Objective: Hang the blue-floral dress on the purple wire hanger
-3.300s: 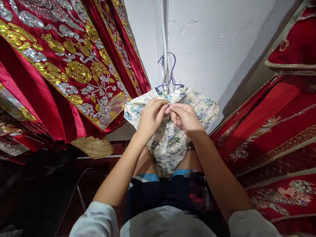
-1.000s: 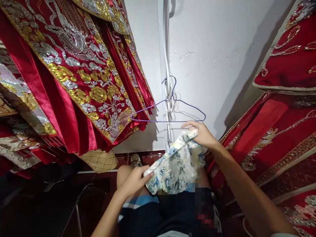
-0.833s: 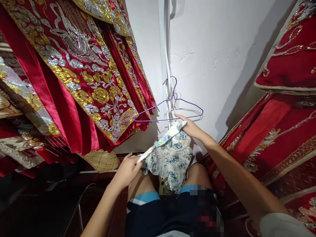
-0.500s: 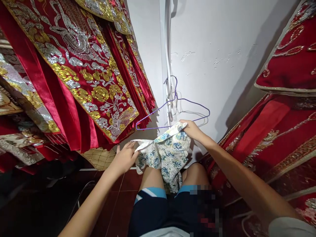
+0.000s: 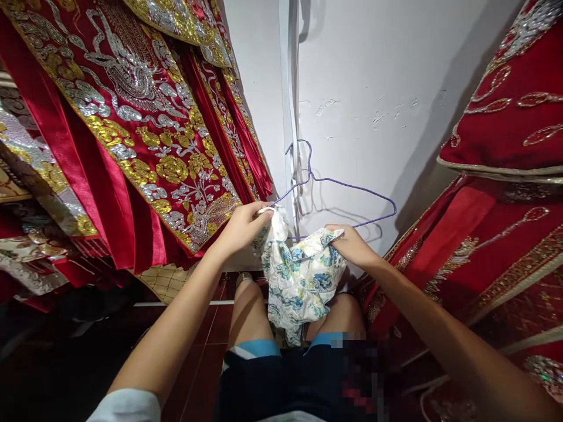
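1. Floral garment [image 5: 303, 278] hangs bunched between both hands, just below the purple wire hanger [image 5: 347, 196] on the wall.
2. Left hand [image 5: 241, 228]: grip pinched on one garment edge, at the hanger's left end.
3. Right hand [image 5: 352, 246]: grip closed on the other edge.
4. Half a second ago the left hand was lower; it has risen to the hanger.
5. Red embroidered robes [image 5: 132, 129] hang alongside.

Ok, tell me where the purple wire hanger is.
The purple wire hanger hangs on the white wall, centre of the head view, just above the floral garment both hands hold.

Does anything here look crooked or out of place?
Yes: the purple wire hanger hangs bare and tilted on the white wall, right end lower. The floral garment is bunched between the left hand and right hand.
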The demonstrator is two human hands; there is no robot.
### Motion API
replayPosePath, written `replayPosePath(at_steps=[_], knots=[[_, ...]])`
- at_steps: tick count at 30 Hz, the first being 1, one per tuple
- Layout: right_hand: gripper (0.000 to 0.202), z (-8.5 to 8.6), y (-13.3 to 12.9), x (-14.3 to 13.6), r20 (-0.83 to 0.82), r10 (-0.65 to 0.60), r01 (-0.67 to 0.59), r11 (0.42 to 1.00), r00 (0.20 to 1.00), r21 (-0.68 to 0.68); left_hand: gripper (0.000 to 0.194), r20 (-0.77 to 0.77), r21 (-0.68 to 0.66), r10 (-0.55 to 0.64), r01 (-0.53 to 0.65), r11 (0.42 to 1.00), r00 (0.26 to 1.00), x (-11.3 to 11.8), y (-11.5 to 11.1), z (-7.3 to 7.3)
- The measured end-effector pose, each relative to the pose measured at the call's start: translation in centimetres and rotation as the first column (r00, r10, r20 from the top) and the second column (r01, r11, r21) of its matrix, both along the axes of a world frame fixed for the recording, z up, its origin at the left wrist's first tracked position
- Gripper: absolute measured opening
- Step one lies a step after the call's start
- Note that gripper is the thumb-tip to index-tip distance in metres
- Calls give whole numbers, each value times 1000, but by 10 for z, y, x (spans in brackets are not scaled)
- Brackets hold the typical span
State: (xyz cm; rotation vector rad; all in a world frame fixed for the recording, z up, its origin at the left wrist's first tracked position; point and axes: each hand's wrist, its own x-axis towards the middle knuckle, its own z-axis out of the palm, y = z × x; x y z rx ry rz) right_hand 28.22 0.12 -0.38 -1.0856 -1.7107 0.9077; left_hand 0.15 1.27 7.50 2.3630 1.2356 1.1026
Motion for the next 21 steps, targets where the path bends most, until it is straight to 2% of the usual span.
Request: replayPosePath(at_steps=[2,4,5,7,9,10,12,14,16,18,19,21], knots=[[13,-3,-2,1,-12,-36,36,998,999,46,31,-17,-11,-20,20,1000,1000,8,5,4],[35,-6,-2,8,-46,-141,146,981,989,131,33,16,-29,-46,47,998,999,7,8,4],[52,-7,0,15,-81,-224,235,956,971,174,33,50,-59,-63,66,996,997,4,10,4],[78,-8,9,32,-170,-404,435,869,899,236,36,129,-138,-94,112,984,987,-5,13,4],[87,-6,23,53,-216,-506,549,794,835,261,37,213,-232,-133,182,955,968,-13,15,6],[86,-4,32,62,-204,-510,549,792,836,267,37,260,-279,-151,224,934,954,-16,15,8],[73,2,49,79,-107,-442,454,850,891,266,37,352,-368,-163,297,881,921,-19,16,10],[47,10,61,90,0,-384,372,894,923,250,31,457,-437,-132,351,828,880,-22,20,11],[22,19,64,97,48,-390,368,897,919,245,26,582,-447,-71,391,805,810,-28,29,9],[16,26,59,101,18,-380,366,904,925,222,21,687,-399,-1,378,835,727,-34,43,3],[19,29,54,102,-10,-335,331,927,942,174,16,718,-368,27,347,863,695,-36,51,-1],[34,32,42,99,-91,-201,201,980,975,-12,20,740,-313,60,265,912,670,-38,65,-12]])
